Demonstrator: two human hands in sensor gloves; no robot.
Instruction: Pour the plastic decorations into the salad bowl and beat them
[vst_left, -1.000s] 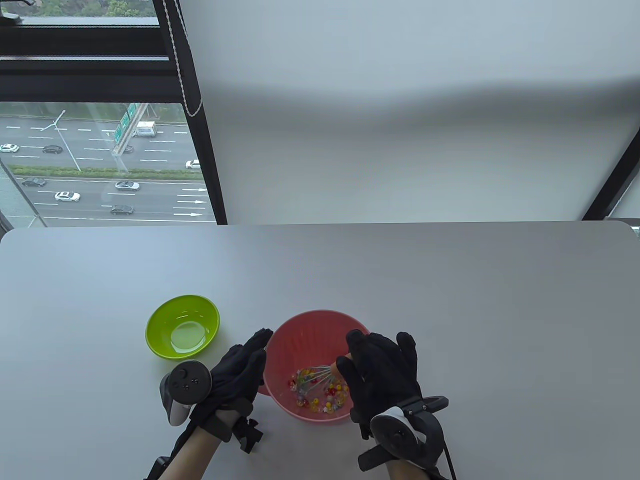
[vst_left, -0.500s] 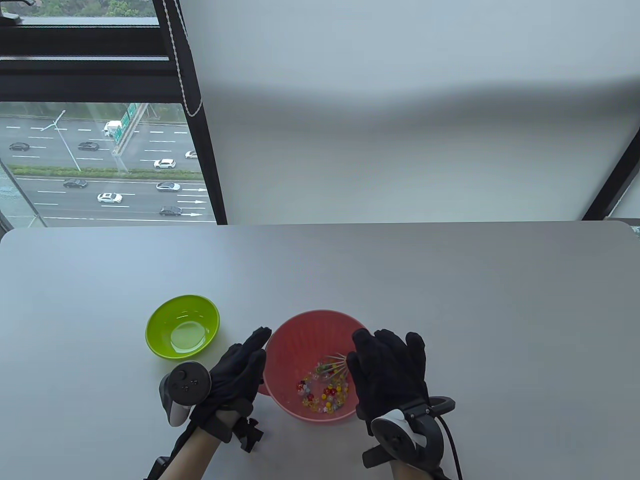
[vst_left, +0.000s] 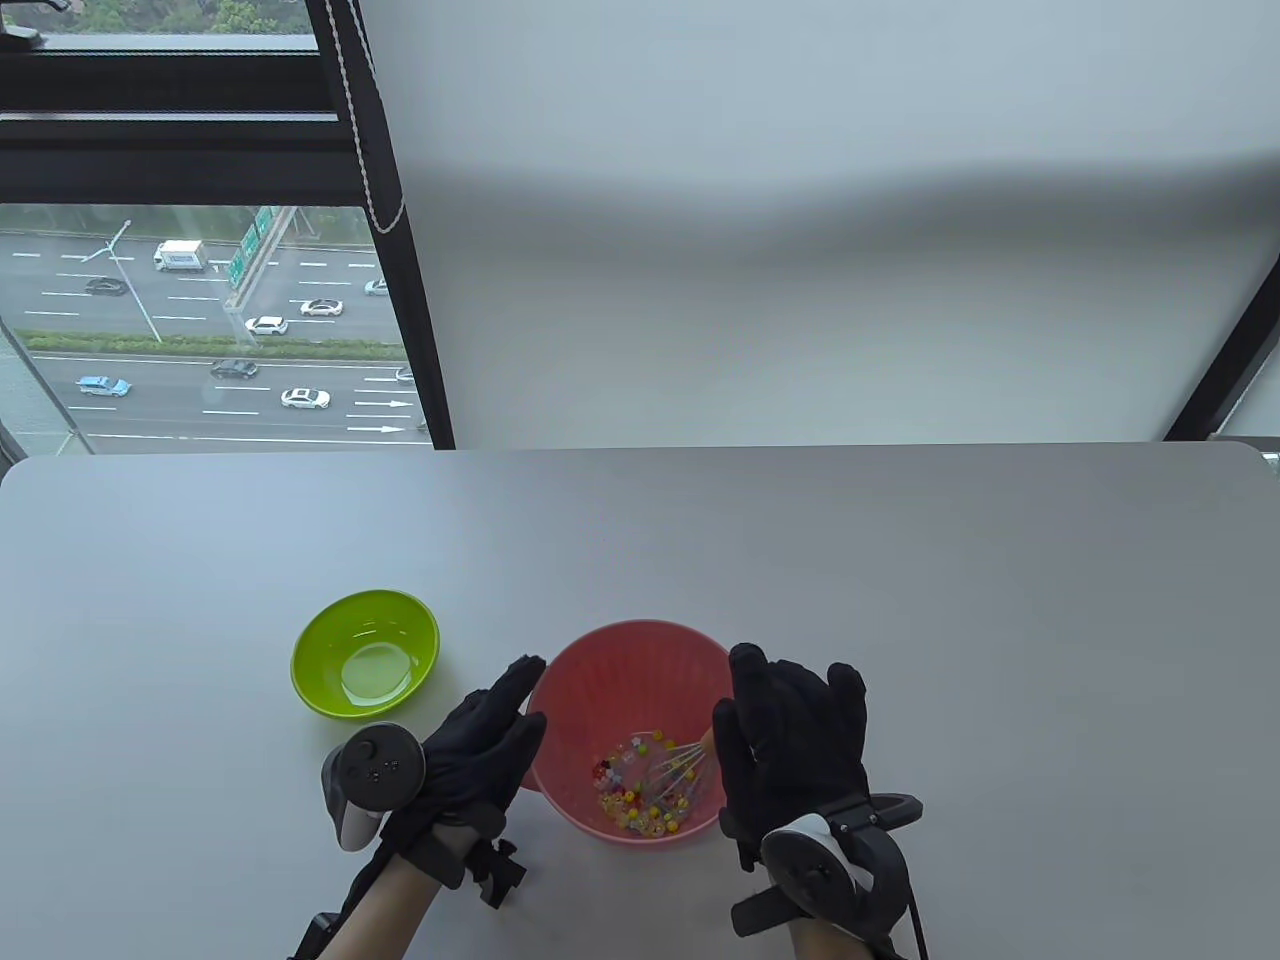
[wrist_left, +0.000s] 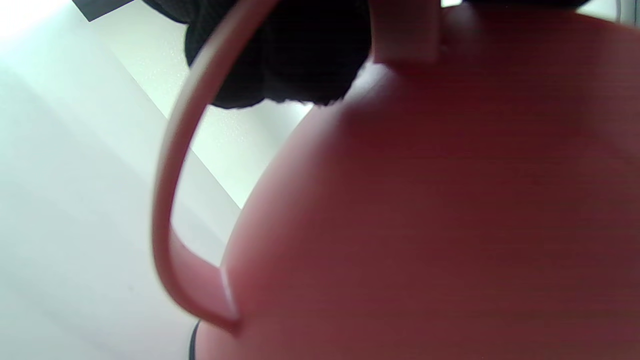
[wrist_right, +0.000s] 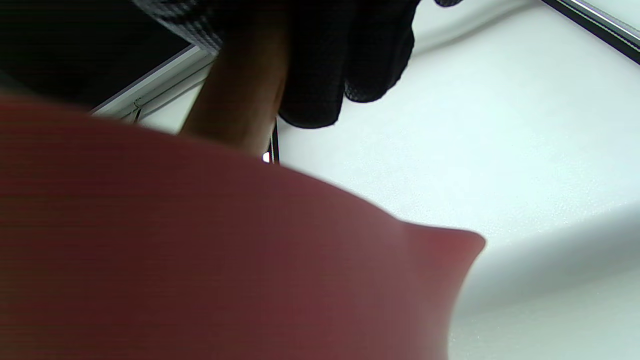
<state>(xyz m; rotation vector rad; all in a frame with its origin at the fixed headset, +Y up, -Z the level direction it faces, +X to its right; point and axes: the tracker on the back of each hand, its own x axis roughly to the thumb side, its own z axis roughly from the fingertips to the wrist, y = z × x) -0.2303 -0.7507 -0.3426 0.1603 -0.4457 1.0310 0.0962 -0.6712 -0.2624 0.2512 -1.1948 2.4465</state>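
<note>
The pink bowl (vst_left: 630, 690) stands on the grey table (vst_left: 900, 600), near its front edge. The decorations (vst_left: 630, 790), small beads in yellow, red and other colours, lie in a loose heap on the bowl floor, toward the near side.

Left hand (vst_left: 480, 740): fingers straight and together, laid flat against the outer left wall of the bowl. It grasps nothing. In the left wrist view the bowl's outer wall (wrist_left: 425, 200) fills most of the frame, with a thin loop handle (wrist_left: 175, 175) standing off its side and a gloved fingertip (wrist_left: 280, 65) above.

Right hand (vst_left: 795, 735): positioned over the right rim of the bowl, fingers curled downward around the orange handle of a whisk (vst_left: 680, 765). The whisk slants down to the left into the bowl, and its wire head rests among the decorations. In the right wrist view the gloved fingers (wrist_right: 345, 60) wrap an orange-brown shaft (wrist_right: 240, 100), probably the whisk handle; the image is too blurred to be certain. The bowl wall (wrist_right: 200, 260) lies directly below it.

A green bowl (vst_left: 365, 652) stands to the left of the pink bowl, apart from it. It appears to hold no beads.

A window (vst_left: 200, 320) behind the table shows a road with cars.
</note>
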